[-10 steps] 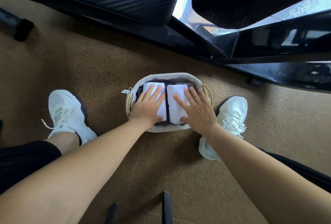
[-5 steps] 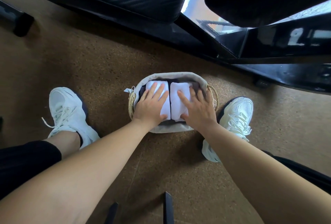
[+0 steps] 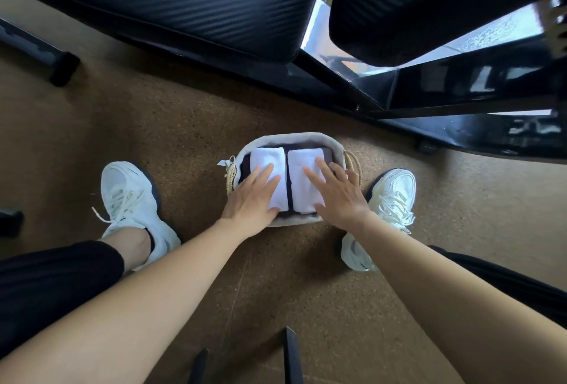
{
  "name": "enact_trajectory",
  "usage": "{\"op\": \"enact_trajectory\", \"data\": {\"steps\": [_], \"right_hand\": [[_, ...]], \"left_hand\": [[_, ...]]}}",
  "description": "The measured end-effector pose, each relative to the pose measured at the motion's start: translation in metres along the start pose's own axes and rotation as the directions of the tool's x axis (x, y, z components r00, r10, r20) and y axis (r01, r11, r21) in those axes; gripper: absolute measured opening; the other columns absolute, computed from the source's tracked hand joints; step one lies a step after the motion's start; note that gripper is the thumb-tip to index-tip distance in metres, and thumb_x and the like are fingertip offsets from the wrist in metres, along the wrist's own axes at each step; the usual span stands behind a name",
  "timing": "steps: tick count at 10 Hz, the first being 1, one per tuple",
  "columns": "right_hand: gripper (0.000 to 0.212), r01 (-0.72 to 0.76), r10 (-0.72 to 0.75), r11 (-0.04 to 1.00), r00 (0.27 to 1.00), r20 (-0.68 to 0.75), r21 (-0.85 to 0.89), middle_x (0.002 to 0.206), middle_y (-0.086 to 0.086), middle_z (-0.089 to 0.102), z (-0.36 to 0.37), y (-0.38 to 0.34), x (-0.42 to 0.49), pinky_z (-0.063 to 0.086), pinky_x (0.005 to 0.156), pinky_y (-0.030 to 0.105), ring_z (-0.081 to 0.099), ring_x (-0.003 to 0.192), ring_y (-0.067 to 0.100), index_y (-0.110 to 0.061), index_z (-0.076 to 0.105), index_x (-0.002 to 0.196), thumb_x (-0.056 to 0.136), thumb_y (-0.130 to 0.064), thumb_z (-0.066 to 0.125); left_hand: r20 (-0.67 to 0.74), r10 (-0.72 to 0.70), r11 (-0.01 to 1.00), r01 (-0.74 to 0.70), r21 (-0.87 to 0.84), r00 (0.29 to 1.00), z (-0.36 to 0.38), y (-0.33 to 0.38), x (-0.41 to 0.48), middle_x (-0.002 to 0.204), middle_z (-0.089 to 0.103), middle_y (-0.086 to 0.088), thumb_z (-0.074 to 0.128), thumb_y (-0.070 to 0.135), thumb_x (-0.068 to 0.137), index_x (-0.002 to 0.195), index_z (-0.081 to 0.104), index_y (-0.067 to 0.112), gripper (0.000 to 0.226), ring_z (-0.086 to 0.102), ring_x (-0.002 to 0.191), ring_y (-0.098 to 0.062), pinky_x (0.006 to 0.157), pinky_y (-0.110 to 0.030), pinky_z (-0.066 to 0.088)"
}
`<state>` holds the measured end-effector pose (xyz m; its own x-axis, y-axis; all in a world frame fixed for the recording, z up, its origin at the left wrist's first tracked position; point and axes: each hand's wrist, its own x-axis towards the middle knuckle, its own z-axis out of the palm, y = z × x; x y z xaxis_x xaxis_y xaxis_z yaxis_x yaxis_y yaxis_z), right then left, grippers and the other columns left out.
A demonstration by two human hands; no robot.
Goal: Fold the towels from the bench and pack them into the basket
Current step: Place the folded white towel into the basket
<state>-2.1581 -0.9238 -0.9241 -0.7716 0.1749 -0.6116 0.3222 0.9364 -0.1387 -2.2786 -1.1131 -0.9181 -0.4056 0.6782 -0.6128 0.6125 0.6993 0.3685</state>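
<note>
A small woven basket (image 3: pixel 291 139) with a pale fabric liner stands on the floor between my feet. Two folded white towels lie side by side in it, the left towel (image 3: pixel 266 159) and the right towel (image 3: pixel 303 160), on top of dark folded cloth (image 3: pixel 245 165). My left hand (image 3: pixel 252 199) lies flat with straight fingers over the near end of the left towel. Spread flat, my right hand (image 3: pixel 337 195) covers the near end of the right towel and the basket's right edge.
A black padded bench (image 3: pixel 190 0) and its glossy black frame (image 3: pixel 460 98) stand just beyond the basket. My white shoes (image 3: pixel 129 199) (image 3: pixel 389 199) flank the basket on the brown cork floor. Two dark bars (image 3: pixel 291 356) stick up at the bottom edge.
Both hands have slid back toward me along the towels, uncovering more of their far ends. The view has shifted slightly.
</note>
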Motion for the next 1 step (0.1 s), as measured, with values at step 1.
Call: {"op": "enact_trajectory", "data": {"steps": [1], "right_hand": [[0.078, 0.008, -0.01, 0.993, 1.0, 0.012, 0.117, 0.167, 0.004, 0.012, -0.009, 0.0008, -0.0114, 0.017, 0.122, 0.051, 0.016, 0.15, 0.027, -0.03, 0.02, 0.157, 0.092, -0.029, 0.063]], "left_hand": [[0.009, 0.035, 0.998, -0.034, -0.058, 0.999, -0.0088, -0.0007, -0.0137, 0.16, 0.037, 0.001, 0.058, 0.034, 0.099, 0.152, 0.041, 0.023, 0.056, 0.031, 0.148, -0.022, 0.112, -0.047, 0.043]]}}
